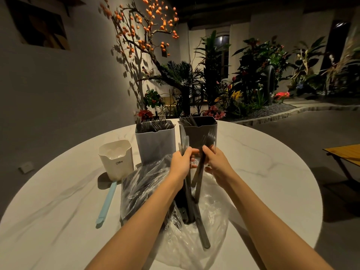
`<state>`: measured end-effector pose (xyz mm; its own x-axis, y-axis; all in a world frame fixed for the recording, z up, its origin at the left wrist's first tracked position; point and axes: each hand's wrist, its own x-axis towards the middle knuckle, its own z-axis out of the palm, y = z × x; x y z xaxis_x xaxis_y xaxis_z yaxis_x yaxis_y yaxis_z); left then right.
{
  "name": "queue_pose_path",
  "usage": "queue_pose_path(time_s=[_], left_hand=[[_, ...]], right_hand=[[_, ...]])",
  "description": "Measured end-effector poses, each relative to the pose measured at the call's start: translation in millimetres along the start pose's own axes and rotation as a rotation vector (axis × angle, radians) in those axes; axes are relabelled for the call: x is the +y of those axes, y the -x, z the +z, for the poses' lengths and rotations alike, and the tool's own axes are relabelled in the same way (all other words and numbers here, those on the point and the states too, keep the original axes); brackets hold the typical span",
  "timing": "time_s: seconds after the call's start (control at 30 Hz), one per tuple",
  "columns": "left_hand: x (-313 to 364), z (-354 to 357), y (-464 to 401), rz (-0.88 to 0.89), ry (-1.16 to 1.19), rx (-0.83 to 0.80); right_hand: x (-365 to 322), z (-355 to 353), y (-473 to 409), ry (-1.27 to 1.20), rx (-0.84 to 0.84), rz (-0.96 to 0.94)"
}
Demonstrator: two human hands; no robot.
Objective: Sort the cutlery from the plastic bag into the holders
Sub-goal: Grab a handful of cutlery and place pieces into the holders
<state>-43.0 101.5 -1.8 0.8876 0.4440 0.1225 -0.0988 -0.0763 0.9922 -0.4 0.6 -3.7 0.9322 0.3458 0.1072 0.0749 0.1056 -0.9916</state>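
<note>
A clear plastic bag (175,221) of black cutlery (191,193) lies at 6 o'clock; 3 upright holders stand behind: cream (116,160), grey (155,145), dark (200,133).

The cream holder (116,159) at the table's left bears the dark lettering "CRBW".

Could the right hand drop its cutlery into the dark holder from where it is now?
Probably yes. The right hand grips black cutlery just in front of the dark holder, whose open top looks only partly filled at the back left, with nothing between them.
</note>
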Motion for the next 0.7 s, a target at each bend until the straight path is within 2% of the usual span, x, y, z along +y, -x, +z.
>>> queue_pose_path(time_s=[0.13,0.37,0.57,0.7], left_hand=[[5,0,-2,-0.027,0.116,0.029],[29,13,-4,-0.037,0.098,0.004],[48,29,3,0.087,0.221,-0.026],[35,36,9,0.195,0.217,-0.047]], right_hand=[[-3,-2,-1,0.027,0.048,-0.007],[-15,-13,3,0.068,0.101,-0.093],[-28,-21,4,0.079,0.112,-0.207],[-24,-20,5,0.184,0.099,-0.305]])
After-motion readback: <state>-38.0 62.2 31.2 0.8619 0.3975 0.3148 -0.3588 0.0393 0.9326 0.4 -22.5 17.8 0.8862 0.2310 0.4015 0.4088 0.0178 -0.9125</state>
